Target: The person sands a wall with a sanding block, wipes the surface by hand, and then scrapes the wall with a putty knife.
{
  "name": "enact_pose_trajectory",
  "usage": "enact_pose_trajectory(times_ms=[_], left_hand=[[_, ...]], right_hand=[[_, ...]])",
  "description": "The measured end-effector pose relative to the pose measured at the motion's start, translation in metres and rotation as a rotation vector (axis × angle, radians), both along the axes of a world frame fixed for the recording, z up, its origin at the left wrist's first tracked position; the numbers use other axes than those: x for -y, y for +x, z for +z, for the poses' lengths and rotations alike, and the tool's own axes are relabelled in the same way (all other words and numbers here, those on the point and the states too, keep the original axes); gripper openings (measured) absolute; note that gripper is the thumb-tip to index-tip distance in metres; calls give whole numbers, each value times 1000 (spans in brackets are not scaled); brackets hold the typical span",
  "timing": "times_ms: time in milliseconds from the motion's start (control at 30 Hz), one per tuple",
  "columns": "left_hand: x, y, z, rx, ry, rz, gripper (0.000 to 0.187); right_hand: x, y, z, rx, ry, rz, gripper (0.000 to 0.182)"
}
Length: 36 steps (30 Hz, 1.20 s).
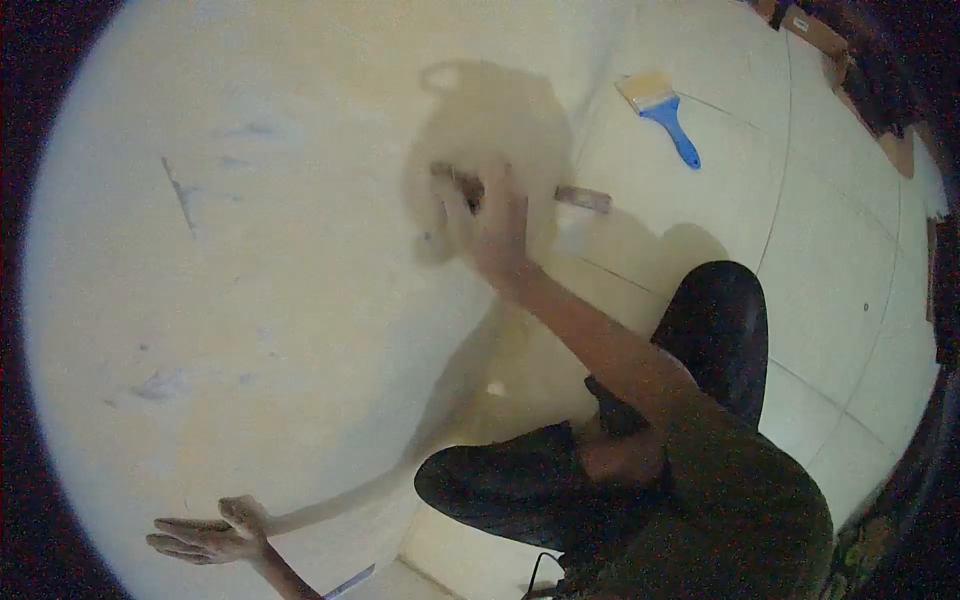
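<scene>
My right hand [495, 215] is up against the pale wall [330, 250], its fingers curled around a small dark piece [466, 187]. What that piece is I cannot make out, as the fingers and shadow partly cover it. At the lower left, my left hand [210, 535] lies against the wall with its fingers stretched out, holding nothing. Just right of my right hand, a flat brownish strip [583, 200] lies near the foot of the wall. Farther right, a wide paintbrush [660, 115] with a blue handle and pale bristles rests on the floor tiles.
Grey patches and a thin dark mark [178, 195] show on the wall. My bent knees [715, 320] are close to it, over the tiled floor [820, 270]. Cardboard boxes [815, 35] stand at the upper right. A narrow bluish strip [352, 580] is at the bottom edge.
</scene>
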<state>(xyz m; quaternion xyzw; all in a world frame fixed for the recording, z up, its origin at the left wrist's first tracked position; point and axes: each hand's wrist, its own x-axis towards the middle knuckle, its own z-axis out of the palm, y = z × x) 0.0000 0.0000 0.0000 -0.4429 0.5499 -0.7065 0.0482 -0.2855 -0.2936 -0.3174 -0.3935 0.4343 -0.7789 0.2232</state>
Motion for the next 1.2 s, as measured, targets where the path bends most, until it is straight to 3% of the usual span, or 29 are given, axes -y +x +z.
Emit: enact_pose_trajectory(times_ms=[67,100,167,233,300,433,500,567,600,667,767,867,967,1000,1067,1133,1200], left_hand=[[0,-5,9,19,13,-4,93],[-8,-3,-43,-33,-82,22,94],[-9,-3,-46,-77,-116,51,98],[-7,6,-51,-128,-66,44,98],[4,13,-64,-129,-72,18,96],[7,27,-77,-121,-71,19,98],[-19,0,-56,-114,-87,63,100],[-26,-1,-56,-131,-111,65,101],[-34,-1,-54,-124,-120,62,101],[-8,15,-45,-121,-77,49,102],[-2,24,-47,-161,-78,31,101],[-5,28,-40,-130,-76,26,100],[-6,23,-31,-106,-53,11,94],[-5,22,-29,-113,-63,6,94],[-8,24,-27,-127,-80,3,94],[3,5,-44,-115,-64,41,95],[5,-6,-35,-113,-47,55,95]], right_hand=[[18,-11,22,-45,289,44,19],[33,-13,1,-80,204,16,20],[17,3,-30,-83,189,-50,22],[-36,18,-92,-32,229,162,25],[-35,21,-108,6,211,208,27],[9,-5,-34,18,171,-2,29],[7,-22,-5,43,176,-33,29],[-5,-14,-12,43,215,-62,30],[-28,-6,-23,116,294,135,30],[-53,23,-54,126,238,268,31],[-36,24,-42,106,266,255,33],[10,-15,23,105,473,26,35],[15,-11,21,180,445,42,36],[4,1,6,56,441,-32,38],[-34,22,-20,88,424,157,38],[-21,5,-42,140,438,273,38],[10,-25,-18,232,475,258,37]])
